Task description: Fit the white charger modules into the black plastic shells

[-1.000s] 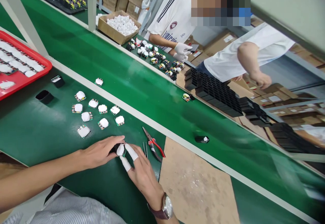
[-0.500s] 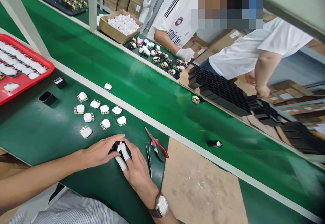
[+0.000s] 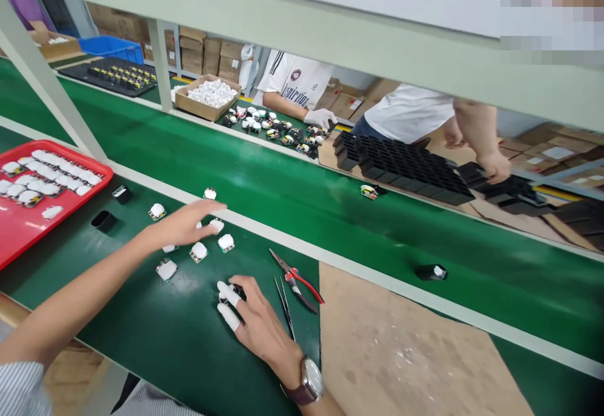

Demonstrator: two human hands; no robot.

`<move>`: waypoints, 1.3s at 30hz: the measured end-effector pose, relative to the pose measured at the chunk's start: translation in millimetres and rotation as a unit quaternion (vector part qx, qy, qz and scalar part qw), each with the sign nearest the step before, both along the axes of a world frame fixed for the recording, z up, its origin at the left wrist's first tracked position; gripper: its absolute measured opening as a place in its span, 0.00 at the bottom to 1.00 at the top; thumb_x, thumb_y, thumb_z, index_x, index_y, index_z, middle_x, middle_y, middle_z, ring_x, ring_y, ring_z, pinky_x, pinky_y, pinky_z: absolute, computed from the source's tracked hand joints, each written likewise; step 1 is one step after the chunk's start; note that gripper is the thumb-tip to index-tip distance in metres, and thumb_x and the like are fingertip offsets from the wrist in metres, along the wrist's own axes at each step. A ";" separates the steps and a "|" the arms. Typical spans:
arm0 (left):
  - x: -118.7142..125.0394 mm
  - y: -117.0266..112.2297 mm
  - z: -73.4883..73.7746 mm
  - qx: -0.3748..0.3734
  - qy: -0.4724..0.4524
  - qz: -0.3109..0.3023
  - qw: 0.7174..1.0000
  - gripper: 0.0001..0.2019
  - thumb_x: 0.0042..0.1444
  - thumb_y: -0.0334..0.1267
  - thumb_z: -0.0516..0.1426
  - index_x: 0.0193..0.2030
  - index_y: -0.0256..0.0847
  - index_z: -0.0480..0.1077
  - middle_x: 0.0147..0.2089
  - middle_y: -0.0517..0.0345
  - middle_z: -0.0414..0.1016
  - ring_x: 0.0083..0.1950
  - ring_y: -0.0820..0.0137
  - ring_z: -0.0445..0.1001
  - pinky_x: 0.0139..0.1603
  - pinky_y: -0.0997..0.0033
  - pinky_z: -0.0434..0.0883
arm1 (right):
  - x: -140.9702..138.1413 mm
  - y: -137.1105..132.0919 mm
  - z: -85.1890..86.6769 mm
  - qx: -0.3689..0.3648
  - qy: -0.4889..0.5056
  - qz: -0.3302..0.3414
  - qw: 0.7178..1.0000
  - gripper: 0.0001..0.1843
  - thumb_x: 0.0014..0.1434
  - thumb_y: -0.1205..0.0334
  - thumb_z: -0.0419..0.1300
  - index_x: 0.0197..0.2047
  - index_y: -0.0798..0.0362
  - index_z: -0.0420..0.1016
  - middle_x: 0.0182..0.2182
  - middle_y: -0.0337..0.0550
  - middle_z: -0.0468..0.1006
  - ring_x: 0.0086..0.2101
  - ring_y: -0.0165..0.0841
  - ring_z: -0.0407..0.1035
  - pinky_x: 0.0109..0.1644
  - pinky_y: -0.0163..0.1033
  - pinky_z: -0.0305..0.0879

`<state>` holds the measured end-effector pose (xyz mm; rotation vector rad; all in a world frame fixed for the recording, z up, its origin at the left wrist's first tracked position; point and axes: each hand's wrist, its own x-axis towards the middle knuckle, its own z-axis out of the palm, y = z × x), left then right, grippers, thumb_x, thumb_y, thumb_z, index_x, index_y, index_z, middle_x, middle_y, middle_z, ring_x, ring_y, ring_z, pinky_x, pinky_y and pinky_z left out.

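My left hand [image 3: 186,224] reaches over several small circuit boards topped with white pads. Its fingers are stretched out and the thumb is apart, close to one circuit board [image 3: 217,226]. It hides some of the other boards. My right hand [image 3: 259,318], with white finger cots on two fingers, is closed around a small black case [image 3: 238,290] at the table; the fingers cover most of it. Nearer the belt lies another circuit board [image 3: 226,243], and below my left hand are two more, one at the lower left [image 3: 167,269].
Red-handled pliers [image 3: 297,281] and tweezers [image 3: 284,309] lie right of my right hand, beside a cardboard sheet [image 3: 406,353]. A red tray [image 3: 99,180] of boards and a black case [image 3: 102,220] stand left. Across the green belt [image 3: 283,183], two people work.
My left hand has left the black case and moved up and left over the boards. My right hand keeps the case. The view has tilted upward.
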<state>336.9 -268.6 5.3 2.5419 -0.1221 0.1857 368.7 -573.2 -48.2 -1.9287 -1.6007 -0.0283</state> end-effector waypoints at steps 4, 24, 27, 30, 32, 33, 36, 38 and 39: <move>68.9 30.5 -18.8 0.059 0.015 0.088 0.994 0.28 0.64 0.41 0.62 0.68 0.32 0.68 0.69 0.35 0.72 0.70 0.47 0.69 0.70 0.46 0.65 | -3.1 -3.0 -5.0 0.015 -0.030 -0.025 0.999 0.18 0.73 0.61 0.60 0.64 0.51 0.72 0.48 0.52 0.76 0.45 0.41 0.74 0.44 0.46 0.80; -69.3 -86.2 -22.6 0.055 0.008 -0.084 0.995 0.32 0.68 0.41 0.63 0.76 0.48 0.58 0.72 0.44 0.68 0.72 0.47 0.65 0.69 0.42 0.69 | -5.3 -20.6 -11.1 0.022 -0.010 -0.058 0.998 0.24 0.74 0.67 0.56 0.70 0.49 0.66 0.53 0.51 0.80 0.48 0.42 0.76 0.52 0.50 0.79; -75.9 -97.1 -22.3 -0.034 0.024 -0.098 0.994 0.31 0.72 0.43 0.60 0.77 0.50 0.55 0.68 0.46 0.72 0.68 0.54 0.73 0.65 0.51 0.75 | -5.0 -20.0 -10.5 0.032 -0.001 -0.052 0.998 0.22 0.74 0.66 0.56 0.69 0.49 0.68 0.53 0.50 0.80 0.47 0.41 0.76 0.52 0.49 0.79; -77.3 -104.4 -33.2 -0.085 0.022 -0.073 0.993 0.21 0.73 0.43 0.59 0.69 0.48 0.64 0.61 0.49 0.78 0.59 0.58 0.80 0.59 0.55 0.80 | -4.9 -20.9 -13.0 0.038 0.005 -0.041 0.998 0.21 0.73 0.68 0.55 0.67 0.50 0.70 0.53 0.51 0.79 0.47 0.42 0.76 0.50 0.50 0.80; -76.9 -105.4 -43.9 -0.107 0.003 -0.068 0.992 0.16 0.72 0.44 0.59 0.64 0.47 0.68 0.57 0.51 0.80 0.56 0.60 0.82 0.57 0.57 0.81 | -5.5 -21.8 -17.2 0.059 0.023 -0.042 0.997 0.23 0.72 0.69 0.57 0.68 0.50 0.68 0.54 0.50 0.79 0.48 0.40 0.76 0.50 0.47 0.80; -76.5 -104.8 -48.8 -0.112 -0.015 -0.072 0.991 0.15 0.72 0.44 0.60 0.62 0.46 0.69 0.56 0.51 0.81 0.56 0.60 0.82 0.57 0.57 0.81 | -6.1 -22.1 -19.5 0.070 0.027 -0.045 0.996 0.24 0.72 0.69 0.57 0.68 0.50 0.68 0.55 0.50 0.79 0.49 0.39 0.77 0.51 0.47 0.80; -75.9 -101.8 -59.0 -0.101 -0.087 -0.103 0.986 0.11 0.72 0.41 0.60 0.59 0.44 0.73 0.58 0.48 0.80 0.56 0.61 0.82 0.57 0.59 0.82 | -7.6 -22.3 -22.9 0.064 0.004 -0.054 0.997 0.23 0.69 0.72 0.59 0.66 0.51 0.70 0.57 0.52 0.78 0.52 0.41 0.77 0.55 0.49 0.80; -76.4 -100.3 -62.5 -0.091 -0.125 -0.117 0.981 0.10 0.72 0.38 0.60 0.57 0.44 0.75 0.59 0.47 0.79 0.56 0.61 0.83 0.58 0.60 0.82 | -7.5 -23.2 -19.5 0.037 -0.004 -0.051 0.998 0.22 0.69 0.74 0.58 0.64 0.50 0.72 0.58 0.52 0.78 0.53 0.42 0.77 0.57 0.51 0.79; -77.0 -100.2 -63.9 -0.087 -0.138 -0.120 0.979 0.10 0.72 0.38 0.60 0.57 0.43 0.75 0.60 0.47 0.79 0.56 0.61 0.83 0.58 0.60 0.82 | -6.9 -24.9 -16.1 0.022 0.003 -0.046 0.999 0.23 0.70 0.73 0.58 0.65 0.49 0.72 0.59 0.51 0.78 0.54 0.42 0.77 0.59 0.52 0.79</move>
